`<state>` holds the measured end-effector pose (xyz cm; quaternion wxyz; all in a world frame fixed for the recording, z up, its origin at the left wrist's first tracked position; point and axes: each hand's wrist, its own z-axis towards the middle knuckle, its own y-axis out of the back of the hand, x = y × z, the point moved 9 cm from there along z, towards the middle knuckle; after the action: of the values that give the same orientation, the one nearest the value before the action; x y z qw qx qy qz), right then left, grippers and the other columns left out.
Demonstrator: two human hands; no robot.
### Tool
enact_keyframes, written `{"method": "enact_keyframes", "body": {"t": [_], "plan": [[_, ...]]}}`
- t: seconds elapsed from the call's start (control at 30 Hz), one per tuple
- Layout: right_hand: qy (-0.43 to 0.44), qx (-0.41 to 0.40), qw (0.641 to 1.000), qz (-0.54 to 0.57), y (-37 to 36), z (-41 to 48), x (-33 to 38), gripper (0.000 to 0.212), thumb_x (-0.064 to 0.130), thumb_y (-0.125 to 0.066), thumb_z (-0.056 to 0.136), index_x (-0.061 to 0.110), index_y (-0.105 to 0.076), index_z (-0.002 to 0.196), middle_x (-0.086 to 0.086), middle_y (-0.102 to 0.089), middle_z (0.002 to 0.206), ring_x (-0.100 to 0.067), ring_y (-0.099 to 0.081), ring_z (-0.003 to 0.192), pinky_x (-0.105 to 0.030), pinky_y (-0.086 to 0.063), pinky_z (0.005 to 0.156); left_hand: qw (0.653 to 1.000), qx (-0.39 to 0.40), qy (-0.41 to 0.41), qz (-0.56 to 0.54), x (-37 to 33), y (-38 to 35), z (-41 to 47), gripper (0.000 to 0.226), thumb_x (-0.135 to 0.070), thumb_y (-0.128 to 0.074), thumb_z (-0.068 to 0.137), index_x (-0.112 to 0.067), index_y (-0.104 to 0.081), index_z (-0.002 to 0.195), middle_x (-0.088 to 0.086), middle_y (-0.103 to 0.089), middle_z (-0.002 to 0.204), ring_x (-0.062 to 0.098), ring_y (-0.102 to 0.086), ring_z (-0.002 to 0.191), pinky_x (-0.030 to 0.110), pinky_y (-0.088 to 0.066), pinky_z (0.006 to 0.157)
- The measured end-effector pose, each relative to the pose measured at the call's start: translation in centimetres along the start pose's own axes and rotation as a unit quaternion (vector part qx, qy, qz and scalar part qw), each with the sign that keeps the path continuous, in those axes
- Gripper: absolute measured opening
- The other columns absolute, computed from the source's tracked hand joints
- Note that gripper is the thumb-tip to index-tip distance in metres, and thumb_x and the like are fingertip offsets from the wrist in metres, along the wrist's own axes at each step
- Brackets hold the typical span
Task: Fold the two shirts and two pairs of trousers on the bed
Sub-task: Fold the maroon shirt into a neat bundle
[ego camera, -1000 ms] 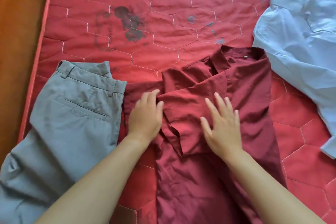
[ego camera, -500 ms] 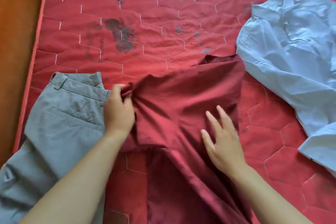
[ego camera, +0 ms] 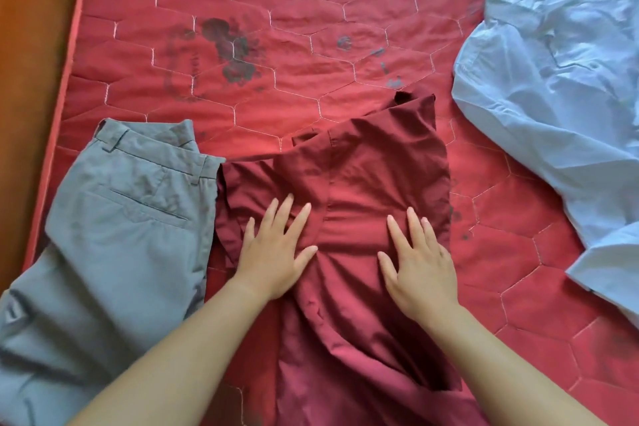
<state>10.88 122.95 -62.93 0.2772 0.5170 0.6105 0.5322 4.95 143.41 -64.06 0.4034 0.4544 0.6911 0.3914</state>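
Note:
A dark red shirt (ego camera: pixel 366 183) lies in the middle of the red quilted mattress (ego camera: pixel 311 73), with its left side folded across the body and its collar mostly hidden beneath. My left hand (ego camera: pixel 276 249) presses flat on the shirt's left part, fingers spread. My right hand (ego camera: pixel 418 259) presses flat on its right part. Grey trousers (ego camera: pixel 117 239) lie to the left, their waistband touching the shirt's edge. A light blue shirt (ego camera: pixel 560 104) lies crumpled at the right. Only one pair of trousers is in view.
The mattress has dark stains (ego camera: pixel 231 52) above the red shirt. Its left edge (ego camera: pixel 69 79) runs along a brown wooden floor (ego camera: pixel 31 45).
My left hand carried the shirt's left side across the body, let it go and now lies flat on it. My right hand stayed flat on the shirt's right part.

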Motion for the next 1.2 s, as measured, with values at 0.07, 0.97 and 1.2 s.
{"method": "enact_keyframes", "body": {"t": [0.07, 0.97, 1.2], "plan": [[0.017, -0.039, 0.999, 0.034, 1.5, 0.3, 0.4, 0.057, 0.039, -0.05, 0.089, 0.029, -0.033, 0.143, -0.003, -0.019, 0.156, -0.024, -0.018, 0.142, -0.039, -0.032, 0.102, 0.999, -0.044, -0.013, 0.008, -0.3, 2.0, 0.8, 0.068, -0.051, -0.042, 0.089, -0.031, -0.014, 0.148, -0.001, -0.016, 0.155, 0.019, -0.014, 0.142, 0.051, -0.017, 0.111], [0.121, -0.083, 0.978, 0.151, 5.5, 1.8, -6.0, 0.038, 0.021, -0.069, 0.081, 0.017, -0.061, 0.118, -0.007, -0.051, 0.125, -0.026, -0.049, 0.114, -0.043, -0.044, 0.091, 0.993, -0.085, -0.082, -0.019, -9.1, 3.0, 0.3, 0.035, -0.035, -0.06, 0.084, -0.024, -0.06, 0.118, -0.001, -0.056, 0.128, 0.02, -0.054, 0.116, 0.042, -0.041, 0.093], [0.07, 0.126, 0.982, 0.119, 0.8, -9.3, -10.0, 0.037, 0.041, -0.056, 0.088, 0.022, -0.055, 0.121, 0.004, -0.053, 0.115, -0.019, -0.052, 0.107, -0.039, -0.044, 0.09, 0.991, 0.007, -0.092, -0.093, -13.0, -1.5, -9.5, 0.021, -0.04, -0.052, 0.09, -0.033, -0.061, 0.108, -0.014, -0.055, 0.116, 0.009, -0.052, 0.108, 0.037, -0.035, 0.097]]}}
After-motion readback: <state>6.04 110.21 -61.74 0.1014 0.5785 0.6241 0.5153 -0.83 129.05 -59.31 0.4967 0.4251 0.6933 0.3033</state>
